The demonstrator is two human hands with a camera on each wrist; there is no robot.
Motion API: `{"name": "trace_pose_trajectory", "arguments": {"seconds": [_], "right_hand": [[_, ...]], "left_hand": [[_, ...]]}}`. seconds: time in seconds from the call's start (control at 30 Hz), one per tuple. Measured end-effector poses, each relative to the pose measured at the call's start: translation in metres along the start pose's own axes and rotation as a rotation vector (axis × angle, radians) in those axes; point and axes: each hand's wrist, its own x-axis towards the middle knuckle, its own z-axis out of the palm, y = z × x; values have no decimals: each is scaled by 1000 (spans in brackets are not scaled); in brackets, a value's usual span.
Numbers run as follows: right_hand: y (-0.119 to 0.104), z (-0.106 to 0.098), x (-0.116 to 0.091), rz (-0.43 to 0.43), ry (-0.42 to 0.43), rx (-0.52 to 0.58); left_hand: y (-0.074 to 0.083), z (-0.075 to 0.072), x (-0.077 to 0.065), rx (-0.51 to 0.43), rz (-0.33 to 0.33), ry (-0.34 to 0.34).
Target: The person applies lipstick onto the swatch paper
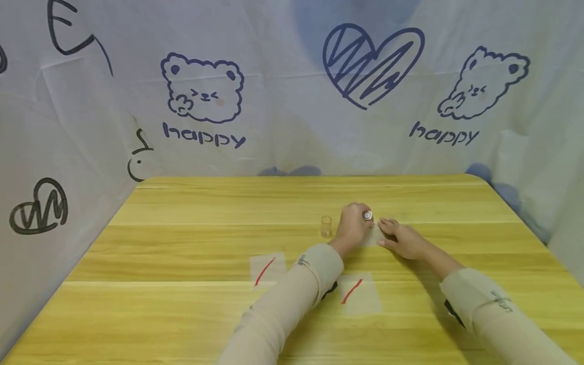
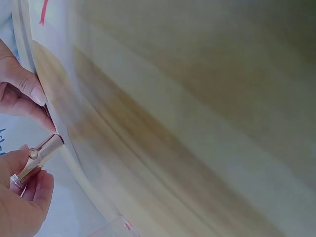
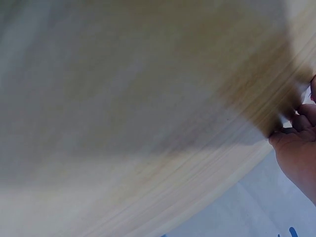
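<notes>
My left hand [image 1: 353,227] grips a shiny rose-gold lipstick tube [image 2: 43,153] between thumb and fingers; the tube's round end faces up in the head view. In the left wrist view, the tube's other end is right at the tabletop. My right hand [image 1: 406,242] rests on the table with its fingertips at the edge of a small pale sheet [image 1: 371,237]. That sheet lies between the two hands. Just left of my left hand stands a small clear cylinder [image 1: 326,226].
Two pale square sheets, each with a red stroke, lie nearer on the table: one at left [image 1: 266,268] and another sheet [image 1: 362,296] beside the left sleeve. The wooden table [image 1: 182,228] ends at a cloth backdrop [image 1: 283,111] with drawings.
</notes>
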Motion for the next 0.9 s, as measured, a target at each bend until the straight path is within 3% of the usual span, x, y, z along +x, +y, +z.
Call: {"name": "trace_pose_trajectory", "arguments": {"seconds": [0.47, 0.7, 0.9], "right_hand": [[3, 0, -1, -6, -1, -2], [1, -1, -1, -24, 3, -9], [1, -1, 1, -34, 15, -25]], "left_hand": [[3, -1, 3, 15, -5, -63], [5, -3, 8, 0, -38, -122], [8, -4, 12, 56, -52, -155]]}}
